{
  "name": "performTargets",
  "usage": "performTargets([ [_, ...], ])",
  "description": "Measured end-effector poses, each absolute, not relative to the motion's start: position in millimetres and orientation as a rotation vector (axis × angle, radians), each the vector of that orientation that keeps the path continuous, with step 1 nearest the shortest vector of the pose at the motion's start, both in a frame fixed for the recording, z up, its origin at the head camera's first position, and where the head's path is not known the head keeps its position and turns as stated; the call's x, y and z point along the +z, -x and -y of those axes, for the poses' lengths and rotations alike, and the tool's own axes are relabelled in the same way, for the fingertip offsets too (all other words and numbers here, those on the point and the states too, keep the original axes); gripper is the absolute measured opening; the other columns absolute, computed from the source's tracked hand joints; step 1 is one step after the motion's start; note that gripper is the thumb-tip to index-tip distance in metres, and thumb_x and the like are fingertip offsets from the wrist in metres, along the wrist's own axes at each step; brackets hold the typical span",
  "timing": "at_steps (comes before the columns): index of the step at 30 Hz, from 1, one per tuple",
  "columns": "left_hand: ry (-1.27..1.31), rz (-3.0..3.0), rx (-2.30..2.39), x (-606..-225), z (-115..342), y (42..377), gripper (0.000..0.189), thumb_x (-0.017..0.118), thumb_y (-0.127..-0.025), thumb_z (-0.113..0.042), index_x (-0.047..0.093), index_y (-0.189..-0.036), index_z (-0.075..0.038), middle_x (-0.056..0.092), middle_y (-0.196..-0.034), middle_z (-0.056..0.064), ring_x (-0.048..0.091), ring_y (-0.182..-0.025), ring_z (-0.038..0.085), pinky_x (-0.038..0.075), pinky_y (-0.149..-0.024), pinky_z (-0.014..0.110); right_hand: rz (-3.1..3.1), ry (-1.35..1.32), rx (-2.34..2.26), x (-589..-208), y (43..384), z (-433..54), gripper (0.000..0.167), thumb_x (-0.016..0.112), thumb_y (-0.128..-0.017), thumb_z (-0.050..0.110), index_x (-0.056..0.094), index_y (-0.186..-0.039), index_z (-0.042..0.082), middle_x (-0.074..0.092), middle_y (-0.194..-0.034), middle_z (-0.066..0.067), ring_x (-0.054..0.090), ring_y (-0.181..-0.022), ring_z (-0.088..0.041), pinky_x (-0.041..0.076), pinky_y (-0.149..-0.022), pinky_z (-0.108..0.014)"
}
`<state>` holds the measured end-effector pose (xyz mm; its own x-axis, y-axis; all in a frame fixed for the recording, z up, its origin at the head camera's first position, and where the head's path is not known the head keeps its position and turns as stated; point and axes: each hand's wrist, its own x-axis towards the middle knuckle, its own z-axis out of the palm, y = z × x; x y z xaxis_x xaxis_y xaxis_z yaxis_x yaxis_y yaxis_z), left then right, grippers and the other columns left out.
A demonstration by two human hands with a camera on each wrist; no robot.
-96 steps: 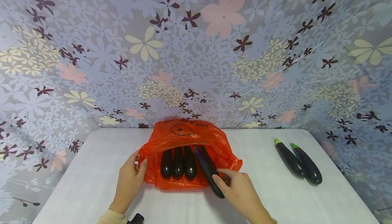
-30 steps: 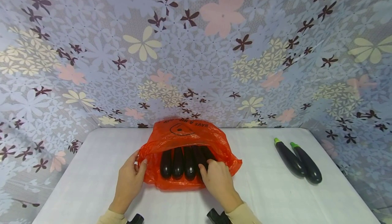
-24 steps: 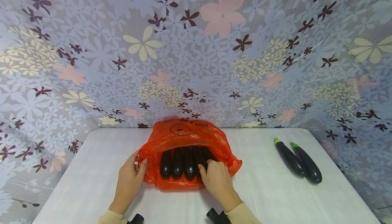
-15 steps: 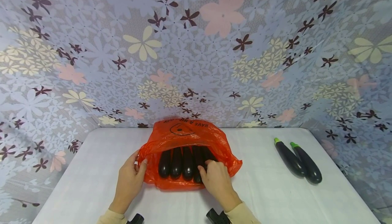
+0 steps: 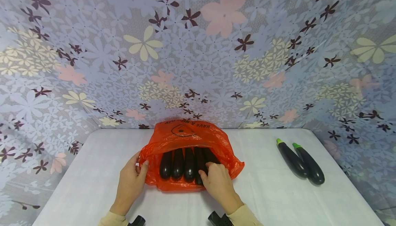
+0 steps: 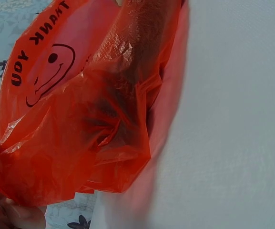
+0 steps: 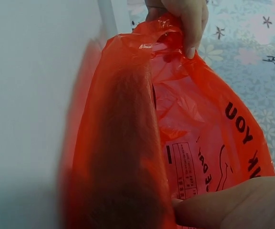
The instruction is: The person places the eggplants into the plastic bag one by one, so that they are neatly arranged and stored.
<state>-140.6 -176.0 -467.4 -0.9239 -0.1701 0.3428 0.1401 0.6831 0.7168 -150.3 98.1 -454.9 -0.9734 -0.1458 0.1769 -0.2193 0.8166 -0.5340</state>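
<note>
A red plastic bag (image 5: 185,133) with black print lies mouth towards me on the white table, several dark eggplants (image 5: 177,167) side by side inside it. My left hand (image 5: 131,179) pinches the left edge of its mouth, and in the left wrist view the thumb and fingers show at the bag's (image 6: 46,157) rim. My right hand (image 5: 219,183) reaches into the right side of the mouth, thumb and forefinger bent at the near end of an eggplant (image 5: 200,160); its other fingers are hidden. From the right wrist, the bag (image 7: 123,119) covers a dark eggplant shape.
Two more eggplants (image 5: 292,159) with green stem ends lie together at the right of the white table (image 5: 263,198). Flower-patterned cloth (image 5: 198,64) rises behind the table and at both sides. Black wrist devices (image 5: 220,218) show at the bottom edge.
My right hand has carried an eggplant from the mouth into the bag and turned inward. The eggplants inside have since shifted slightly left. My left hand has kept its hold on the bag.
</note>
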Motion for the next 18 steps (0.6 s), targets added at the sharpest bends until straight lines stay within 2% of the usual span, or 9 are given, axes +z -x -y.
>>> performTargets([
  [9,-0.021,2.512,-1.132,-465.6,175.6,139.4,0.041,0.064,-0.097,-0.011,0.057,-0.134,0.006,0.052,-0.078,0.004,0.043,-0.058,0.009,0.039,-0.049,0.023,2.879,-0.295,0.879,-454.4,148.9,-97.2,0.033,0.079,-0.085,0.018,0.071,-0.104,-0.008,0.072,-0.088,-0.016,0.072,-0.077,-0.03,0.059,-0.067,-0.043],
  [18,-0.018,2.515,-1.122,-466.2,175.8,139.3,0.042,0.064,-0.098,-0.013,0.056,-0.134,0.005,0.051,-0.077,0.003,0.044,-0.059,0.009,0.04,-0.05,0.022,2.785,-0.321,0.857,-448.8,142.1,-96.7,0.032,0.081,-0.083,0.017,0.071,-0.105,-0.004,0.07,-0.088,-0.012,0.068,-0.077,-0.023,0.058,-0.07,-0.042],
])
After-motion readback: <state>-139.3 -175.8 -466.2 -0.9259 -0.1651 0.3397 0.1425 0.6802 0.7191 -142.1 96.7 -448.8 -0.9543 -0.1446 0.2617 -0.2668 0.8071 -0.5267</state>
